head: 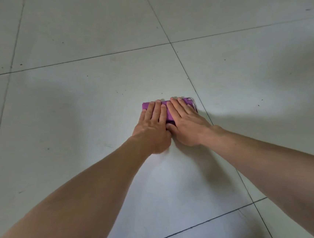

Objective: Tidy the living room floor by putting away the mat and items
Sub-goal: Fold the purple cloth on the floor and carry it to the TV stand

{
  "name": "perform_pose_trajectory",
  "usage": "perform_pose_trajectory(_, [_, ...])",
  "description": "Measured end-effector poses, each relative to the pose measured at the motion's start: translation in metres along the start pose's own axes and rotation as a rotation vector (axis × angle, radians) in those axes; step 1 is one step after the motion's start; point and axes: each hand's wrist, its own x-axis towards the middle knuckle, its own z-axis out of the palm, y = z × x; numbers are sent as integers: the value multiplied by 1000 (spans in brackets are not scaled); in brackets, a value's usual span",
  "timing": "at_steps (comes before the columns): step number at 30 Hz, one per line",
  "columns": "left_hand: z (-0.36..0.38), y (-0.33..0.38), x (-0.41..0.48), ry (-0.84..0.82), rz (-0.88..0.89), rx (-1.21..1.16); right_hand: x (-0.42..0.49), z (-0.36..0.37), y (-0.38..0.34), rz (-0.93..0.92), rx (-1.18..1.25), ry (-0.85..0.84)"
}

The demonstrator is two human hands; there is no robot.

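One purple mat (pixel 168 115) was found folded into a small, flat rectangular bundle on the tiled floor (pixel 91 86), beside a dark tile joint that ran past its right end. A few loose threads (pixel 194 104) were seen at that right end. The bundle was judged to be soft, light fabric: pliable, not fragile, and likely to spring open or slide on the smooth tile if pressure were removed unevenly. A hold at the two short ends, or a pinch along the near folded edge with the layers kept together, was judged most suitable; a lift by a single corner was expected to let the folds fall apart.

The bundle was covered almost entirely from above. The left hand (pixel 154 126) was laid flat on its left half, fingers straight and spread, pressing down with nothing grasped; only the far left corner was left exposed. The right hand (pixel 187 123) was laid flat on the right half in the same released, pressing posture, with its thumb set at the near edge. A narrow purple strip was visible between the two hands, which were touching near the thumbs. Both forearms were extended forward from the bottom of the view. No other items to be put away were visible.
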Motion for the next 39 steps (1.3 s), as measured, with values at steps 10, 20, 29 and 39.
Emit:
perform_pose_trajectory(10, [24, 35, -65, -9, 34, 42, -78, 28, -15, 10, -9, 54])
perform_pose_trajectory(20, [35, 21, -91, -10, 59, -6, -89, 36, -46, 53, 10, 60])
perform_pose_trajectory(29, [58, -98, -140, 68, 6, 24, -41, 52, -159, -75, 96, 127])
perform_pose_trajectory(39, [68, -160, -167, 169, -40, -81, -14, 46, -228, -71, 32, 17])
